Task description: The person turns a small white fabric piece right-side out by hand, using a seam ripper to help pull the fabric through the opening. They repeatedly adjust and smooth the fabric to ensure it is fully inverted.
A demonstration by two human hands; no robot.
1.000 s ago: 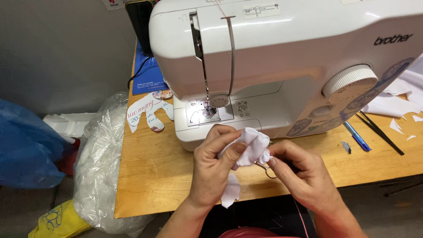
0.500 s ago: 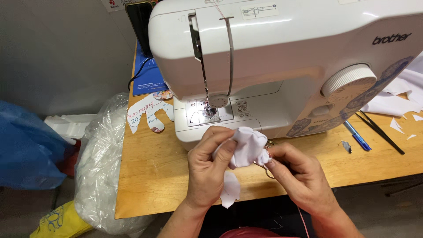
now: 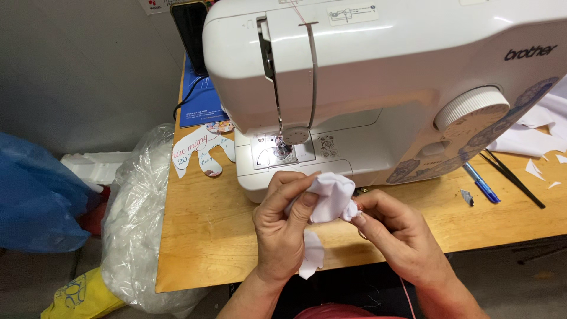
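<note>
White fabric piece bunched between both hands, left hand grip clamped on it; right hand pinching its edge

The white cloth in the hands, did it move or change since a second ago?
Hardly. Both hands kept hold of the white cloth: the left hand pinches it from the left, the right hand from the right. The bundle looks a little more bunched up. The sewing machine, blue pen and wooden table stayed put.

grey wall | wooden table | grey floor
</note>
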